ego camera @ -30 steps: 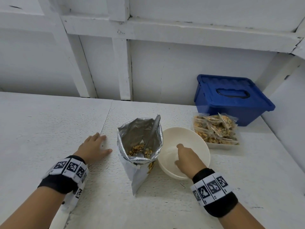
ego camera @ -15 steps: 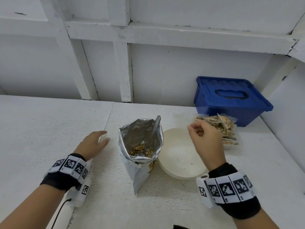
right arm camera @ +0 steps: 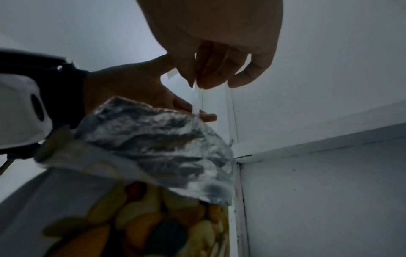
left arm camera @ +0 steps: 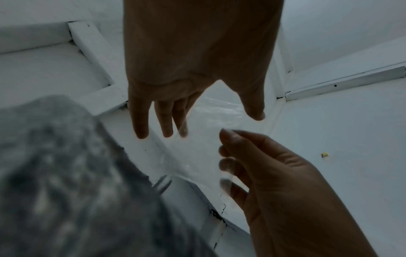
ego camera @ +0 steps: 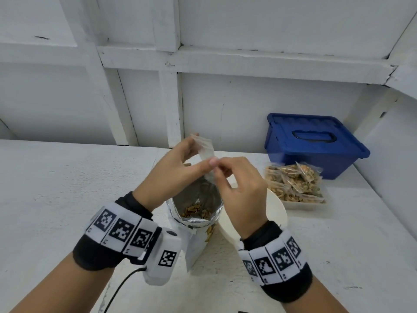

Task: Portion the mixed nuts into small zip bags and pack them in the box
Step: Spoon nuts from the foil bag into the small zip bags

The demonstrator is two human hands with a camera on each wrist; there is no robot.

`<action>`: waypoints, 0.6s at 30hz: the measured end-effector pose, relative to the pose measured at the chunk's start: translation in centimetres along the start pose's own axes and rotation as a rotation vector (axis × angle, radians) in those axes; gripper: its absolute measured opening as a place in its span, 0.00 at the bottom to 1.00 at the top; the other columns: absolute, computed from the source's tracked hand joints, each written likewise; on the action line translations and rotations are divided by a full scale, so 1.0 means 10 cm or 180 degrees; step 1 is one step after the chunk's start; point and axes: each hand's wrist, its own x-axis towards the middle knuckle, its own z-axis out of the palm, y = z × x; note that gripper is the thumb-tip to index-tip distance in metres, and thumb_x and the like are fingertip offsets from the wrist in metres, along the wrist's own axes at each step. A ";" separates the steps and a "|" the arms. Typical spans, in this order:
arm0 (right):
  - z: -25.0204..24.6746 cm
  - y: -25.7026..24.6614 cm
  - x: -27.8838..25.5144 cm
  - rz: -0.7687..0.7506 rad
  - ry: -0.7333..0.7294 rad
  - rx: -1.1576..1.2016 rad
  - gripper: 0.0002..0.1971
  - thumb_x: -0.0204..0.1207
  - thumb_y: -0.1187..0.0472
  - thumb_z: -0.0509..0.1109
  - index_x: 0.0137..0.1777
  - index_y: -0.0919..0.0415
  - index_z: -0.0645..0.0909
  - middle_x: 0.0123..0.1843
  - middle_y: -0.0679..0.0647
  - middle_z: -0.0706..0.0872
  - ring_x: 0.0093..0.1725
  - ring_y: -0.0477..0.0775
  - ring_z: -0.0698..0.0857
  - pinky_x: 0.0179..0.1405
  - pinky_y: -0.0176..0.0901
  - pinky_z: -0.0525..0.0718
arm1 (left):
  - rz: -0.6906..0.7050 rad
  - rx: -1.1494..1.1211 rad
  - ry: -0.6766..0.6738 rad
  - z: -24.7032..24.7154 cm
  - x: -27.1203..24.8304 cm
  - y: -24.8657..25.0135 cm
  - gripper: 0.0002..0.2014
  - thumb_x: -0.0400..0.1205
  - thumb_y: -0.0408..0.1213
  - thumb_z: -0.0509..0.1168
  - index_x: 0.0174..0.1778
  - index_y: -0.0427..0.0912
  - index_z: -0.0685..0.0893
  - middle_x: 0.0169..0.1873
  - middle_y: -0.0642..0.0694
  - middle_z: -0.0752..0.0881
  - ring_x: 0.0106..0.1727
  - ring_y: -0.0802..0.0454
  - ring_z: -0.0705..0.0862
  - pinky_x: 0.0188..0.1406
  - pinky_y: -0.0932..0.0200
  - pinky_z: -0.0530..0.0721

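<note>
Zip bag (ego camera: 206, 152), small, clear, unfilled: held in the air between both hands, directly above the open mouth of the nut pouch (ego camera: 198, 208). Left hand (ego camera: 178, 168) pinches the bag's left edge, thumb in front and fingers behind; upper corner of the bag stands free above the fingertips. Right hand (ego camera: 239, 188) pinches the bag's right edge near the thumb tip of the left, fingers curled toward the palm. Left wrist view: bag (left arm camera: 206, 139) spans the gap between the two hands, film translucent, fingertips of the right hand (left arm camera: 252, 165) visible through it. Right wrist view: bag edge (right arm camera: 196, 97) hangs down from the right-hand fingers (right arm camera: 219, 69) toward the pouch's foil rim (right arm camera: 158, 135). Nut pouch stands upright on the white worktop (ego camera: 67, 188), near centre, foil lining exposed, mixed nuts (ego camera: 196, 210) visible low inside. Pale bowl (ego camera: 278, 213) just right of the pouch, mostly hidden behind the right hand. Farther right, a shallow clear tray (ego camera: 304, 204) piled with filled small bags of nuts (ego camera: 295, 184). Blue box (ego camera: 316, 141) behind the tray against the far wall, lid on, handle recess on top. Marker bands on both wrists.
</note>
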 end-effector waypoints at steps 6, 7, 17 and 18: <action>-0.03 -0.02 -0.05 -0.0114 -0.0234 0.0081 0.09 0.76 0.59 0.67 0.42 0.64 0.84 0.35 0.53 0.85 0.35 0.52 0.81 0.32 0.51 0.80 | 0.0121 -0.0524 0.0214 0.09 -0.02 0.02 0.15 0.71 0.50 0.72 0.51 0.51 0.80 0.45 0.53 0.88 0.48 0.65 0.85 0.48 0.71 0.81; -0.05 -0.02 -0.04 -0.0101 -0.0306 0.0147 0.10 0.76 0.58 0.66 0.42 0.64 0.84 0.35 0.53 0.85 0.35 0.52 0.82 0.33 0.50 0.80 | 0.0185 -0.0447 0.0245 0.08 -0.03 0.01 0.17 0.71 0.50 0.70 0.52 0.48 0.81 0.43 0.54 0.87 0.46 0.65 0.85 0.46 0.72 0.80; -0.34 -0.04 0.20 0.1152 -0.1477 0.1251 0.06 0.78 0.56 0.66 0.50 0.48 0.84 0.48 0.45 0.85 0.44 0.39 0.82 0.39 0.28 0.80 | 0.1246 0.1766 -0.0152 -0.01 -0.10 -0.13 0.34 0.71 0.62 0.63 0.67 0.43 0.73 0.55 0.54 0.80 0.54 0.64 0.75 0.56 0.78 0.69; -0.34 -0.04 0.20 0.1248 -0.1654 0.1274 0.06 0.78 0.59 0.67 0.49 0.48 0.84 0.48 0.48 0.85 0.43 0.38 0.82 0.39 0.28 0.80 | 0.1273 0.1828 -0.0201 -0.01 -0.11 -0.14 0.34 0.71 0.62 0.63 0.68 0.43 0.73 0.57 0.53 0.80 0.56 0.63 0.74 0.57 0.77 0.69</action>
